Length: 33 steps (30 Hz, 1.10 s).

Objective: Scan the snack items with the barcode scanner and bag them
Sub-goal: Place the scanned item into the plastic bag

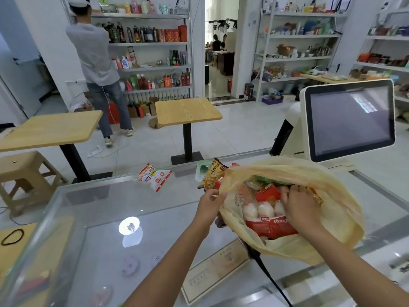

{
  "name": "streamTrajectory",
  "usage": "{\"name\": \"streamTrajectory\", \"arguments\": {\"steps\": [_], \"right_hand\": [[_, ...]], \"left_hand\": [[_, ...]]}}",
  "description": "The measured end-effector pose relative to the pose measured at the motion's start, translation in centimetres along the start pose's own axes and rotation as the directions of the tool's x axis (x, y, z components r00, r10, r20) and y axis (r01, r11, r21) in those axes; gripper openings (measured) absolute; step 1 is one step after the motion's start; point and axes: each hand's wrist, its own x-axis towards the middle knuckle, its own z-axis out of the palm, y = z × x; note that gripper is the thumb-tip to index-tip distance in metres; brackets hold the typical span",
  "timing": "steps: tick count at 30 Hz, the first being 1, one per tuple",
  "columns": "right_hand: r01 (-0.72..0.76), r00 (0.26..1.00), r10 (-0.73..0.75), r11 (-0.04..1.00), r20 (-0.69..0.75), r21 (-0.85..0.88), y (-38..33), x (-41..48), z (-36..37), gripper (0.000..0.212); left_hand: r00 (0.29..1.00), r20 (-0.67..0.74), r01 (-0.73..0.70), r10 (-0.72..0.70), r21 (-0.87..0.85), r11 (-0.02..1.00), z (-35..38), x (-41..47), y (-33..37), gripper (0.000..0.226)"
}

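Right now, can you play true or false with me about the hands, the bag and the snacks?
1. The left hand grips the rim of the yellow bag. True.
2. The right hand is holding up a scanner. False: it is down inside the bag, on the snacks.
3. The bag has nothing in it. False: a red packet and other snacks lie in it.
4. A white and red snack packet lies on the glass counter, apart from the bag. True.
5. The screen shows a bright shopping list. False: it is dark.
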Motion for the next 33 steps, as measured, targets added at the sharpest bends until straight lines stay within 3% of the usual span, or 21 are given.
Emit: {"name": "streamTrajectory", "arguments": {"steps": [2,3,5,8,9,10,12,14,17,20,23,25,27,29,31,33], "right_hand": [[0.027,0.968,0.037,0.967,-0.247,0.252,-1.0,-1.1,-0.2,0.033],[0.158,0.921,-0.008,0.922,-0.39,0.354,-1.9,-2.4,-0.8,0.024],[0.491,0.819,-0.246,0.769,-0.519,0.41,-4.4,-6.2,-1.9,0.014],[0.806,0.587,-0.695,0.55,-0.416,0.218,-7.6,-11.5,0.0,0.007],[0.821,0.568,-0.752,0.542,-0.335,0.176,-8.2,-12.2,1.2,0.004],[0.798,0.602,-0.751,0.58,-0.272,0.166,-8.8,-12.3,2.2,0.017],[0.656,0.755,-0.628,0.726,-0.19,0.206,-9.8,-11.7,2.9,0.041],[0.477,0.879,-0.45,0.838,-0.16,0.264,-10.8,-10.7,1.8,0.044],[0.276,0.96,-0.234,0.893,-0.156,0.357,-11.5,-9.5,0.8,0.037],[0.048,0.998,-0.054,0.945,0.01,0.323,-11.2,-8.1,0.9,0.049],[-0.018,0.984,-0.032,0.961,0.177,0.276,-11.2,-7.2,0.4,0.058],[-0.044,0.954,-0.077,0.92,0.289,0.39,-12.2,-7.2,-0.3,0.05],[-0.229,0.856,-0.157,0.74,0.493,0.632,-14.1,-7.6,-0.9,0.041],[-0.439,0.733,-0.243,0.546,0.636,0.714,-16.5,-7.7,-0.8,0.042],[-0.515,0.684,-0.281,0.467,0.673,0.719,-19.3,-7.2,-0.5,0.047],[-0.535,0.685,-0.296,0.415,0.665,0.736,-22.2,-6.4,-0.3,0.053]], "left_hand": [[1.0,0.015,0.016,-0.016,-0.027,0.999,-0.8,-0.2,-0.4,0.034],[0.999,0.014,0.033,-0.033,-0.032,0.999,-1.2,-0.3,-0.7,0.04],[0.997,-0.007,0.079,-0.079,-0.022,0.997,-2.1,-0.5,-1.5,0.047],[0.99,-0.027,0.139,-0.139,0.014,0.99,-3.4,-0.8,-3.2,0.049],[0.988,-0.031,0.154,-0.153,0.017,0.988,-3.8,-0.9,-3.8,0.049],[0.986,-0.032,0.166,-0.165,0.017,0.986,-4.2,-1.1,-4.4,0.049],[0.982,-0.036,0.188,-0.187,0.02,0.982,-5.0,-1.5,-5.3,0.048],[0.978,-0.042,0.206,-0.205,0.024,0.978,-5.9,-1.8,-6.1,0.047],[0.977,-0.045,0.209,-0.208,0.017,0.978,-7.2,-2.0,-7.0,0.044],[0.979,-0.035,0.2,-0.199,0.001,0.98,-8.4,-2.0,-7.7,0.039],[0.981,-0.033,0.193,-0.194,-0.024,0.981,-9.6,-1.8,-8.1,0.036],[0.984,-0.036,0.175,-0.176,-0.014,0.984,-10.1,-1.5,-8.3,0.032],[0.986,-0.038,0.162,-0.162,-0.006,0.987,-10.5,-1.2,-8.4,0.029],[0.987,-0.051,0.152,-0.152,-0.009,0.988,-10.7,-0.8,-8.4,0.028],[0.987,-0.095,0.127,-0.127,-0.009,0.992,-11.1,-0.5,-8.4,0.025],[0.979,-0.175,0.106,-0.108,-0.017,0.994,-11.8,0.1,-8.5,0.02]]}}
